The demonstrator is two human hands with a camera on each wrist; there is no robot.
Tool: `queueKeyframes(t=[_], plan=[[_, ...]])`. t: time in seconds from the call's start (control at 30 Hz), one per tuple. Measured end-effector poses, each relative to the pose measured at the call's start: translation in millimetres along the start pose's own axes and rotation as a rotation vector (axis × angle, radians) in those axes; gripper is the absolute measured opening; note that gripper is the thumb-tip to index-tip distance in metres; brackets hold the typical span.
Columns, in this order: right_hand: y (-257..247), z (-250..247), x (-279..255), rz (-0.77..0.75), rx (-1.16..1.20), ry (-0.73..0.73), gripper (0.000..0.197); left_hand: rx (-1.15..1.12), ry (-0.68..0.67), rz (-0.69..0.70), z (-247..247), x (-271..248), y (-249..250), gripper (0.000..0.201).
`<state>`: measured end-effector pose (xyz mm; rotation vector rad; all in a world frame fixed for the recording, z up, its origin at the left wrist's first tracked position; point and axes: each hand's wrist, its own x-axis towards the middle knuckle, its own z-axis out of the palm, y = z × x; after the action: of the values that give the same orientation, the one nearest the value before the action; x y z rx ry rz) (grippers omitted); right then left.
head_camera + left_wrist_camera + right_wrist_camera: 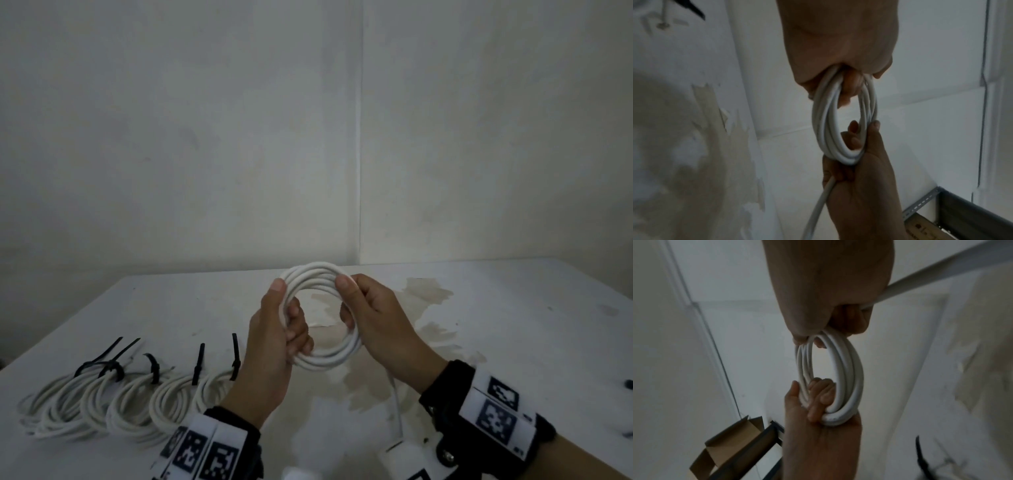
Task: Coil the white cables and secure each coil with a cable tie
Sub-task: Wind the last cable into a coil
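Above the bench (496, 325), I hold the coil (320, 317) upright between both hands, the left hand (274, 339) with its fingers (297, 329) curled through the ring and thumb pressed on the outside, the right hand (380, 325) pinching the opposite side the same way. A loose tail (397, 407) runs from under my right hand toward the near edge, so I judge the winding unfinished: I should feed that tail round with the right while the left clamps every loop flat and even. Only then would I free one hand for a tie, like those on the tied coils (113, 401) at left.
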<state>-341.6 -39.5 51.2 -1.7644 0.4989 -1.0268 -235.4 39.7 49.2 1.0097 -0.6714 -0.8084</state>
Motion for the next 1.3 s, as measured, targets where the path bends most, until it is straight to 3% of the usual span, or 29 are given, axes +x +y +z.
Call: queueKeyframes(t=[0.17, 0.27, 0.37, 0.43, 0.57, 0.7, 0.83, 0.97, 1.13, 1.2, 1.3], plan=[[4, -15, 2, -0.024, -0.21, -0.112, 0.031, 0.088, -0.183, -0.199, -17, 1, 5, 0.051], [5, -18, 3, -0.052, -0.338, -0.222, 0.031, 0.107, -0.211, -0.295, -17, 3, 14, 0.05], [3, -21, 5, -0.073, -0.428, -0.298, 0.032, 0.231, -0.195, -0.34, -10, 5, 17, 0.065], [0, -24, 8, -0.065, -0.448, -0.329, 0.032, 0.335, -0.165, -0.316, -4, 3, 13, 0.071], [-3, -25, 10, -0.071, -0.406, -0.324, 0.031, 0.308, 0.028, -0.181, 10, -7, 3, 0.058], [-1, -20, 1, -0.079, -0.279, -0.172, 0.037, 0.23, 0.117, -0.128, 17, -10, -2, 0.054], [-1, -17, -7, -0.052, -0.316, -0.062, 0.053, 0.091, 0.161, -0.058, 16, -11, -6, 0.055], [-1, -21, -5, -0.125, -0.452, -0.056, 0.046, 0.036, 0.02, -0.081, 8, -12, -11, 0.056], [-12, -33, -4, -0.103, -0.709, -0.359, 0.048, 0.372, -0.326, -0.382, -9, -6, 10, 0.068], [-14, -29, -3, -0.12, -0.797, -0.469, 0.051, 0.421, -0.34, -0.409, -3, -7, 14, 0.068], [-14, -25, -4, -0.151, -0.793, -0.462, 0.042, 0.467, -0.242, -0.254, 11, -13, 6, 0.06]])
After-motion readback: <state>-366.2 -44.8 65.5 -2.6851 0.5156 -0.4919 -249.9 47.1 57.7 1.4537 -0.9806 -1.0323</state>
